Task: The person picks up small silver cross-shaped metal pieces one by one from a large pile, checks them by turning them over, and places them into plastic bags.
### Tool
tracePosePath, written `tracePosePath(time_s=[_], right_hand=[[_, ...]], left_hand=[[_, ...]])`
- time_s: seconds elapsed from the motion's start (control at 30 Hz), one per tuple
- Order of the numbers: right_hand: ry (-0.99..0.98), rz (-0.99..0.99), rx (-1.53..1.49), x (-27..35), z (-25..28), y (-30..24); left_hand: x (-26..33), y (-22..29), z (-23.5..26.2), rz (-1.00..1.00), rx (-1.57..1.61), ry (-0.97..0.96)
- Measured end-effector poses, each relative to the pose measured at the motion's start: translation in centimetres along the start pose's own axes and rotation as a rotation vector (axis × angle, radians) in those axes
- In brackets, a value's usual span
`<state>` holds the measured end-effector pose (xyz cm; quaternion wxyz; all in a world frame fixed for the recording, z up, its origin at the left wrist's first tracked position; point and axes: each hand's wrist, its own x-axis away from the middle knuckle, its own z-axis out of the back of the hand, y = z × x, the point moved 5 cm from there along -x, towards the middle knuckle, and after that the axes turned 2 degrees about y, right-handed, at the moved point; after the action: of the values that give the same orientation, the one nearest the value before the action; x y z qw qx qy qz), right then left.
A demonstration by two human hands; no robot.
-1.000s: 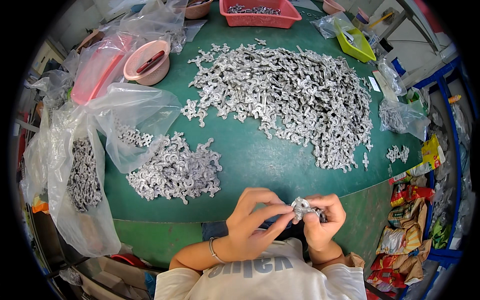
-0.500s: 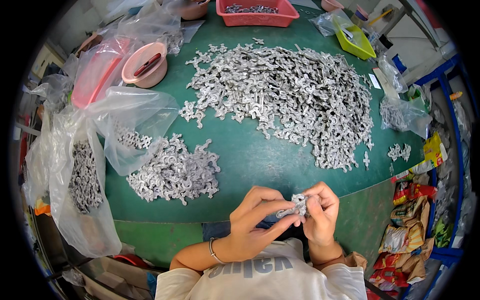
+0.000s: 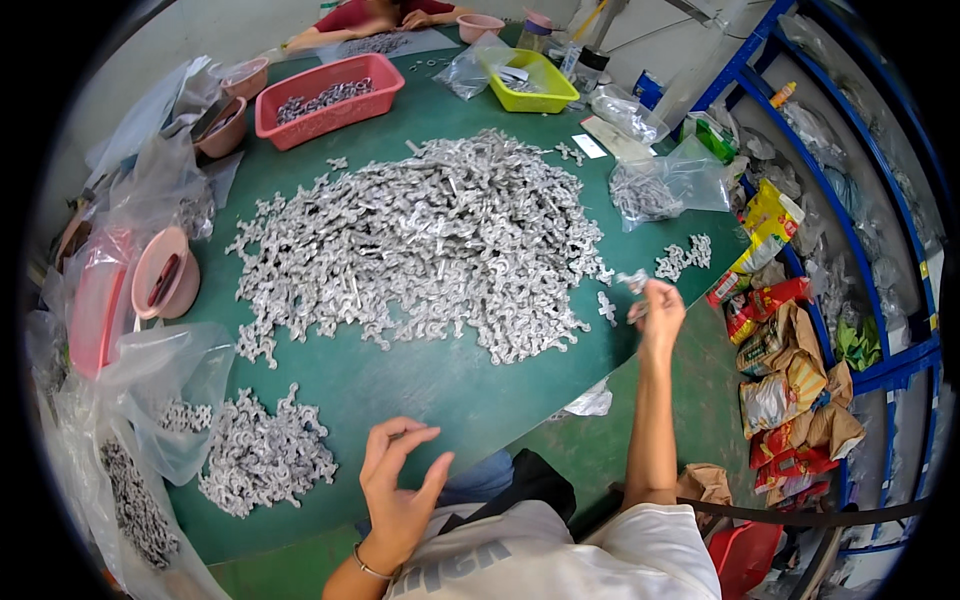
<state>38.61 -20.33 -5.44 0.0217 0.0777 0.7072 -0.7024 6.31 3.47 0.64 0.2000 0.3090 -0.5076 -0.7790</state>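
Note:
At the table's right edge, my right hand (image 3: 659,316) pinches a small silver cross-shaped metal part (image 3: 632,280) with rounded arms, slightly blurred. Just beyond it lies a little group of similar metal parts (image 3: 690,256), and one loose cross-shaped part (image 3: 606,309) is to its left. My left hand (image 3: 400,480) is over the near table edge, fingers and thumb spread apart and holding nothing. A large heap of metal parts (image 3: 430,240) covers the middle of the table. The smaller heap (image 3: 265,455) lies left of my left hand.
Clear plastic bags (image 3: 185,390) and a pink bowl (image 3: 181,290) with a red-handled tool line the left side. Farther back stand a red tray (image 3: 300,132) and a yellow-green basket (image 3: 540,100). Another person's arm (image 3: 320,38) rests at the far edge. Blue shelving (image 3: 840,180) is at the right.
My hands have parted. The right has carried a metal part forward and right toward the small group; the left has opened and moved left. The view has swung right, bringing another person into sight.

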Motion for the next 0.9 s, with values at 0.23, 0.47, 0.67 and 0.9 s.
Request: tracePosePath(time_s=[0.23,0.47,0.67,0.9], right_hand=[[0.284,0.301,0.728,-15.4,7.1,0.8],[0.194,0.403,0.946,-14.2,5.7,-0.9],[-0.518,0.446,0.819,-0.6,-5.9,-4.3],[-0.435,0.677,1.015,1.4,-7.9,-1.9]], left_hand=[[-0.6,0.1,-2.6,0.028,-0.033,-0.134],[-0.9,-0.5,-3.7,0.014,-0.12,-0.165],[-1.0,-1.1,-4.6,0.034,-0.145,-0.223],[-1.0,-1.1,-4.8,0.036,-0.143,-0.24]])
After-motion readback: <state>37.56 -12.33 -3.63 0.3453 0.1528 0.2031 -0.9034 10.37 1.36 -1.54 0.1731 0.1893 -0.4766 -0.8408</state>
